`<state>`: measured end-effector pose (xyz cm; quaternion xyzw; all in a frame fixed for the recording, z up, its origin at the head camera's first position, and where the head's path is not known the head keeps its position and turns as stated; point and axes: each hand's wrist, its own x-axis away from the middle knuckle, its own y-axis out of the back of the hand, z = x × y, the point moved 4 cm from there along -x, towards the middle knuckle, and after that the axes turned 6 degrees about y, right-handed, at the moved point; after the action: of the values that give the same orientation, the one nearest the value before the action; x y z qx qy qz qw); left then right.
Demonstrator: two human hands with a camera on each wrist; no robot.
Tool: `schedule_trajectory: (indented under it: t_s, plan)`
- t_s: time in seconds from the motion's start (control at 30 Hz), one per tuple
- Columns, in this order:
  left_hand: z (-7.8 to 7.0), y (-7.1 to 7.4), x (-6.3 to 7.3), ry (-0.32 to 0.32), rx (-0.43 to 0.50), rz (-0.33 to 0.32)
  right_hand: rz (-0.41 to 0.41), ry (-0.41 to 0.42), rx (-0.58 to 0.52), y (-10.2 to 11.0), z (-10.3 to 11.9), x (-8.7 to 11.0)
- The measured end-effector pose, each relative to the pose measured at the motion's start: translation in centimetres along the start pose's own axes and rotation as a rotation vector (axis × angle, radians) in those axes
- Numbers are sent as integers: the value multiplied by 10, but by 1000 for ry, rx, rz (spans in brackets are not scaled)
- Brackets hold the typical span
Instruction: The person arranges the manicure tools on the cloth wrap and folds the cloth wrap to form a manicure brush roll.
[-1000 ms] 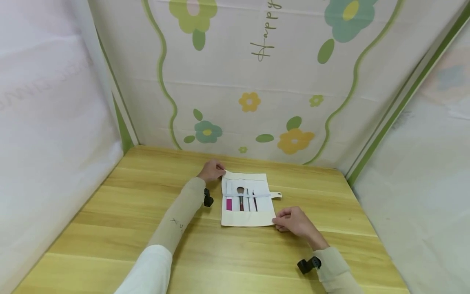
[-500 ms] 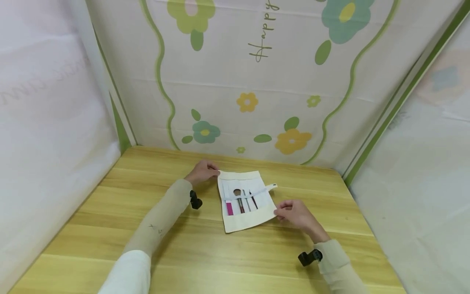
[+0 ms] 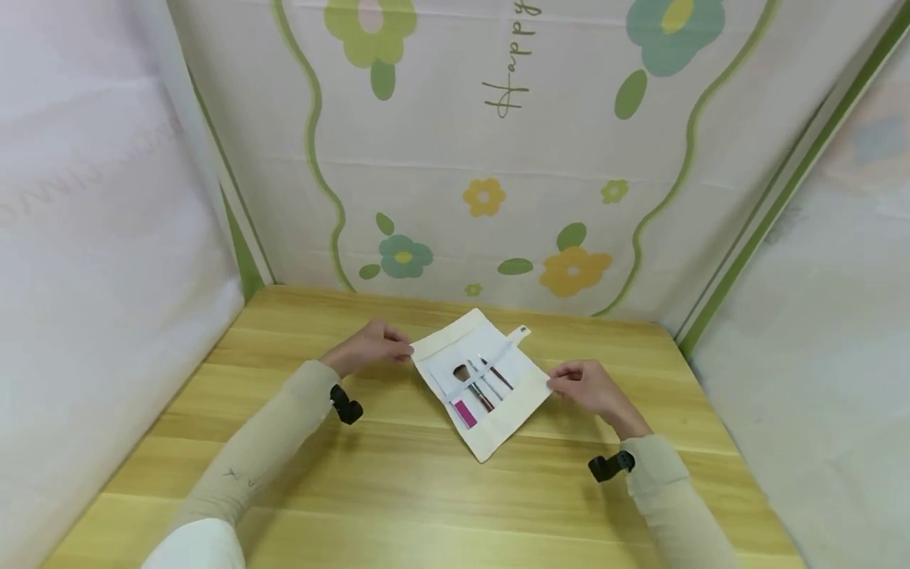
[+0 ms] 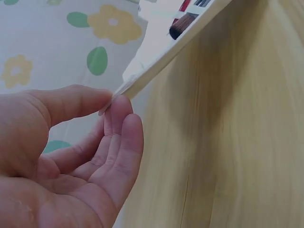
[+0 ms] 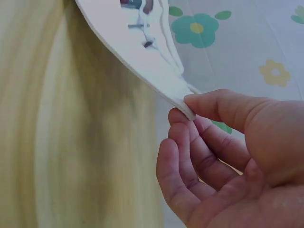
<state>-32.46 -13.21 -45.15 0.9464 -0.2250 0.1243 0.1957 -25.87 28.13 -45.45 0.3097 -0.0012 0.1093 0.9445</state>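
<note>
An open cream-white fabric brush case (image 3: 513,412) hangs slanted above the table, turned so its corners point toward and away from me. My left hand (image 3: 368,346) pinches its left corner between thumb and fingers, and my right hand (image 3: 588,387) pinches the right corner the same way. Across the inside, a band holds a makeup brush (image 3: 483,397) with a brown head, a dark slim tool (image 3: 501,378), a thin pale stick and a flat magenta-and-white piece (image 3: 464,414). A snap tab (image 3: 520,334) sticks out at the far side. In the left wrist view, the brush head (image 4: 183,26) shows over the case's edge.
Under the case lies a wood-grain table (image 3: 398,490). A flower-printed cloth (image 3: 426,158) rises behind its far edge, with pale cloth walls on the left (image 3: 107,237) and right (image 3: 817,332). A small black camera sits on each wrist.
The case has come up from lying flat on the table and turned counterclockwise. My left hand moved left and slightly down; my right hand moved up and a little right. Both keep their corners.
</note>
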Motion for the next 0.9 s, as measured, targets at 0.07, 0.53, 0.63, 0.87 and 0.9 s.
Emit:
schedule_trajectory:
  t_s: [0.07,0.53,0.63,0.87,0.9]
  plan:
    - [1,0,9,10,-20,19,-11,5,19,4,2,-8]
    - [6,-44,50,0,-44,268,-57,34,80,21,24,-57]
    - [10,-54,52,4,-54,284,-62,26,81,18,24,-65]
    - [18,-63,53,20,-50,280,-89,58,36,2,19,-73]
    - [19,-63,53,22,-51,279,-93,63,36,-1,18,-74]
